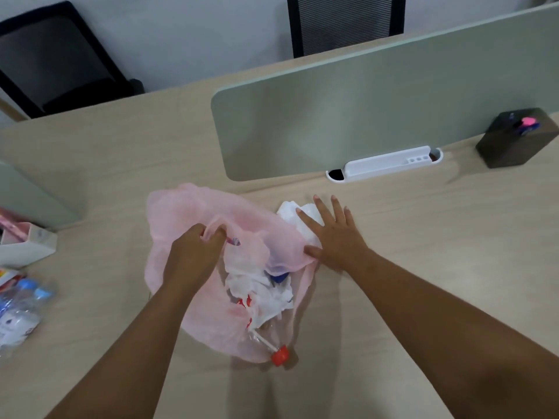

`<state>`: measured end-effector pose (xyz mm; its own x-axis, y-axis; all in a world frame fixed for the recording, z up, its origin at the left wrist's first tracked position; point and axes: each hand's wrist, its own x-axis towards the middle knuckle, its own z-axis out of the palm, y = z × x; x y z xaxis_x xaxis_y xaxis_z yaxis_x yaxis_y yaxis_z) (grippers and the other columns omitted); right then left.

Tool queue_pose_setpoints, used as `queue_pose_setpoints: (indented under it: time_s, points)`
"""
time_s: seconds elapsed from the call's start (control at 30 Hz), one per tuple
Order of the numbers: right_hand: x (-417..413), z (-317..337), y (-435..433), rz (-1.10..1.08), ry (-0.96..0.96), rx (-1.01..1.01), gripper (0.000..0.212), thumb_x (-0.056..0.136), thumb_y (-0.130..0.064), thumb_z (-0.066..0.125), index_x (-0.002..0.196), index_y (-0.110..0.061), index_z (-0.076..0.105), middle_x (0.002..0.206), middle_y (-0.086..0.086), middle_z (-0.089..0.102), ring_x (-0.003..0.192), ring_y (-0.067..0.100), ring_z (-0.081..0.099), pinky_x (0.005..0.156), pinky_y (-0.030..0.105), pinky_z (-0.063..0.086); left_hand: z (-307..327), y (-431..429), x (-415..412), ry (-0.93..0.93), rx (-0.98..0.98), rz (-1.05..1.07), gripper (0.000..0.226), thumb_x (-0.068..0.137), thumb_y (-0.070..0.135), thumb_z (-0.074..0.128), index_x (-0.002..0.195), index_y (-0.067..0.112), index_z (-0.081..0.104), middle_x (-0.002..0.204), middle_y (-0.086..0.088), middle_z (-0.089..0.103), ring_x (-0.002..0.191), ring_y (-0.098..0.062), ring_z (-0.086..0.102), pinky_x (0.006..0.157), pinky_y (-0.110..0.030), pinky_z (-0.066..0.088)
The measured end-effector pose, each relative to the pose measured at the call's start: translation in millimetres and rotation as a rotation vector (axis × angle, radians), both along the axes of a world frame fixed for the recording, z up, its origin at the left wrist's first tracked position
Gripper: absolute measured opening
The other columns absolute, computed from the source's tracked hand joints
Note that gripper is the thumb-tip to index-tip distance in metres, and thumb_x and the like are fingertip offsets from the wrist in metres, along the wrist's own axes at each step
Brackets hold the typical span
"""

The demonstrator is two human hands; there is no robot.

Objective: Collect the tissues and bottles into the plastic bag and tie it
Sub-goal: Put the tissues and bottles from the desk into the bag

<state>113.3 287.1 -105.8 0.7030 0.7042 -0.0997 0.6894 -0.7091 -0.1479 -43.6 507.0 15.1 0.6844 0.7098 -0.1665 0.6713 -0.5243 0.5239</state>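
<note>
You have a single view, worn on your head, looking forward and steeply down onto the desk (423,282) from close above. The divider panel (348,116) crosses the upper half, an office chair (344,22) beyond it; the blurred edges seem stretched by the wide lens.

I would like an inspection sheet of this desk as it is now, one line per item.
Surface: beige desk, wood-look.
Job's things: pink plastic bag open, holding crumpled tissues and a red-capped bottle; one white tissue outside it; blue-capped bottles at the left edge.
Clutter: white box, dark pen holder.
Hands: left hand grips the bag's rim; right hand lies flat on the loose tissue.
Cables: nothing seen.
Surroundings: green divider, black chairs behind it.
</note>
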Motion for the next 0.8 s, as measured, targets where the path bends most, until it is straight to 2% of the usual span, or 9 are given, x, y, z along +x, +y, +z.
queue_pose_setpoints:
  time_s: [0.03, 0.1, 0.17, 0.2, 0.37, 0.5, 0.6, 0.67, 0.8]
  points:
    - [3.8, -1.0, 7.0, 0.027, 0.018, -0.024, 0.084, 0.088, -0.057, 0.052, 0.154, -0.041, 0.003, 0.165, 0.008, -0.004, 0.148, 0.044, -0.002, 0.116, 0.058, 0.01, -3.1, 6.4, -3.5, 0.011, 0.008, 0.008, 0.043, 0.093, 0.051, 0.047, 0.083, 0.012, 0.058, 0.081, -0.005, 0.062, 0.074, -0.022, 0.057, 0.062, -0.035, 0.042]
    - [5.0, -1.2, 18.9, 0.037, -0.006, 0.004, 0.069, 0.086, -0.05, 0.049, 0.151, -0.037, 0.029, 0.161, 0.013, 0.023, 0.141, 0.05, 0.025, 0.108, 0.059, 0.031, -7.8, 15.8, -8.9, 0.02, 0.013, 0.02, 0.045, 0.093, 0.052, 0.047, 0.08, 0.01, 0.056, 0.08, -0.007, 0.062, 0.074, -0.024, 0.057, 0.062, -0.035, 0.042]
    - [0.1, -8.1, 19.5, 0.036, -0.042, 0.05, 0.055, 0.079, -0.042, 0.044, 0.129, -0.029, 0.061, 0.135, 0.016, 0.057, 0.114, 0.048, 0.056, 0.086, 0.051, 0.049, -9.9, 20.7, -11.9, 0.017, -0.003, 0.034, 0.047, 0.091, 0.057, 0.047, 0.081, 0.012, 0.057, 0.08, -0.005, 0.063, 0.075, -0.024, 0.058, 0.063, -0.035, 0.042]
    - [-2.7, -14.5, 15.0, 0.028, -0.067, 0.07, 0.049, 0.079, -0.04, 0.043, 0.12, -0.025, 0.066, 0.123, 0.016, 0.062, 0.103, 0.044, 0.059, 0.079, 0.047, 0.05, -9.8, 21.2, -12.1, 0.015, -0.011, 0.035, 0.047, 0.091, 0.057, 0.047, 0.081, 0.013, 0.058, 0.081, -0.004, 0.063, 0.076, -0.024, 0.058, 0.063, -0.035, 0.043]
    - [-12.8, -36.6, -42.7, -0.053, -0.289, 0.061, 0.015, 0.092, -0.011, 0.048, 0.094, -0.008, 0.062, 0.088, 0.014, 0.057, 0.075, 0.032, 0.052, 0.062, 0.042, 0.041, -4.3, 8.2, -0.8, -0.019, -0.029, -0.001, 0.041, 0.094, 0.051, 0.047, 0.091, 0.013, 0.061, 0.087, -0.001, 0.062, 0.083, -0.023, 0.058, 0.069, -0.037, 0.045]
    - [-32.6, -27.4, -69.4, -0.099, -0.219, 0.091, 0.047, 0.102, -0.019, 0.017, 0.104, -0.007, 0.062, 0.099, 0.012, 0.058, 0.082, 0.032, 0.049, 0.072, 0.042, 0.038, 6.6, -14.1, 11.0, -0.066, -0.072, -0.065, 0.041, 0.095, 0.056, 0.045, 0.1, 0.018, 0.061, 0.098, 0.002, 0.064, 0.092, -0.025, 0.059, 0.078, -0.037, 0.047]
    - [-64.9, 7.0, -54.1, 0.082, -0.317, 0.349, 0.036, 0.1, -0.014, 0.029, 0.086, -0.007, 0.062, 0.087, 0.015, 0.057, 0.073, 0.032, 0.05, 0.066, 0.041, 0.04, 21.6, -29.3, 17.6, -0.113, -0.124, -0.072, 0.054, 0.093, 0.066, 0.039, 0.117, 0.02, 0.055, 0.108, 0.004, 0.059, 0.096, -0.021, 0.058, 0.083, -0.034, 0.046]
    - [-99.3, 26.5, -30.8, 0.26, -0.399, 0.448, 0.024, 0.092, -0.005, 0.042, 0.079, -0.006, 0.062, 0.086, 0.014, 0.058, 0.072, 0.032, 0.051, 0.063, 0.041, 0.042, 32.3, -30.8, 13.5, -0.152, -0.129, -0.078, 0.056, 0.091, 0.069, 0.04, 0.113, 0.019, 0.052, 0.105, 0.0, 0.061, 0.091, -0.019, 0.058, 0.077, -0.033, 0.047]
    - [-148.7, 54.5, 26.6, 0.216, -0.147, 0.621, 0.023, 0.088, -0.02, 0.042, 0.09, -0.007, 0.061, 0.093, 0.012, 0.063, 0.082, 0.03, 0.056, 0.074, 0.039, 0.052, 54.5, -26.7, -1.0, -0.166, -0.107, -0.077, 0.046, 0.092, 0.063, 0.046, 0.104, 0.018, 0.049, 0.096, 0.001, 0.057, 0.078, -0.013, 0.053, 0.059, -0.026, 0.037]
